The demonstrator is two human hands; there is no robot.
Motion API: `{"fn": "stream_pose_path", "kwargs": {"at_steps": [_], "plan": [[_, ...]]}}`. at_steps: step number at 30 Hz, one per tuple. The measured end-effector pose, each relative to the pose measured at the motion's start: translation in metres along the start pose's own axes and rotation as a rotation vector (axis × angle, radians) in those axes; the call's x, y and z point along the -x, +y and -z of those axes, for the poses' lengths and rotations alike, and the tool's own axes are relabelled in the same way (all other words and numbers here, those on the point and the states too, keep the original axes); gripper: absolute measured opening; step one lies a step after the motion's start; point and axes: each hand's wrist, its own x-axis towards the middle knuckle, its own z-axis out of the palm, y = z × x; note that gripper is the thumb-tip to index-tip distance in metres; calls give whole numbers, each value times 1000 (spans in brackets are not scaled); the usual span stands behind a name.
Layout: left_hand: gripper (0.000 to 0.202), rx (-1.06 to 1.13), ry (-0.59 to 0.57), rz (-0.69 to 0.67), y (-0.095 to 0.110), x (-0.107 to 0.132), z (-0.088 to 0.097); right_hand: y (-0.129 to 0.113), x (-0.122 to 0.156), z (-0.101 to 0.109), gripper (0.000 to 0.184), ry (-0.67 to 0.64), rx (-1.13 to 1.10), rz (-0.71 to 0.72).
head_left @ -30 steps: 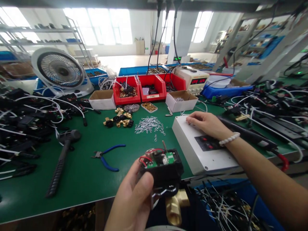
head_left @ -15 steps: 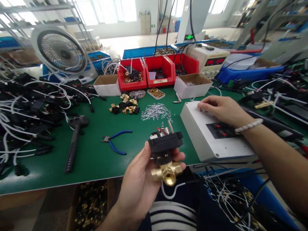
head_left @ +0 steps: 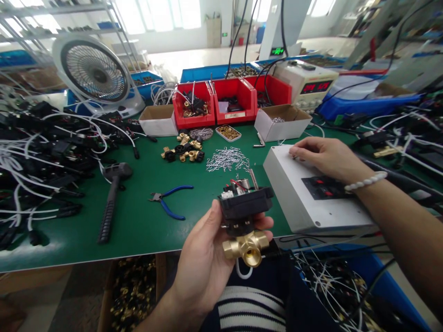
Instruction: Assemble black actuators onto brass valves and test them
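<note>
My left hand point(head_left: 204, 258) is wrapped round a motorized brass valve point(head_left: 247, 246), held above the front edge of the bench. Its black actuator housing point(head_left: 246, 203) is uncovered on top, with red wire, a small motor and an upright metal pin showing. A white cable hangs below the brass body. On the right, my right hand point(head_left: 320, 157) has its fingertips pinched on a small metal switch point(head_left: 294, 157) on top of a white control box point(head_left: 289, 193); the fingers mostly hide the switch. Black terminals with red tabs point(head_left: 321, 186) lie under that wrist.
Blue-handled cutters point(head_left: 169, 200) and a black hammer point(head_left: 112, 198) lie on the green bench point(head_left: 145, 244). Metal clips point(head_left: 228, 159), brass fittings point(head_left: 185, 150) and red bins point(head_left: 235, 99) stand farther back. Cabled units point(head_left: 41, 161) are heaped left; a blue crate point(head_left: 374, 276) sits below right.
The view has shifted slightly, so the bench appears a little farther right. The valve has tilted slightly in my left hand. My right hand keeps its place on the box.
</note>
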Motion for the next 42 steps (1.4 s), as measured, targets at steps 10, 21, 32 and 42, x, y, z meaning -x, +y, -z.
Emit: {"fn": "stream_pose_path", "kwargs": {"at_steps": [10, 21, 32, 42], "plan": [[41, 289, -190, 110, 1, -4, 1, 0, 0, -1, 15, -13, 8, -19], [23, 379, -293, 141, 1, -1, 4, -4, -7, -1, 9, 17, 34, -60], [45, 250, -167, 98, -2, -9, 6, -1, -6, -1, 19, 28, -132, -33], [61, 110, -28, 78, 0, -5, 6, -14, 64, 23, 16, 534, -736, 78]]}}
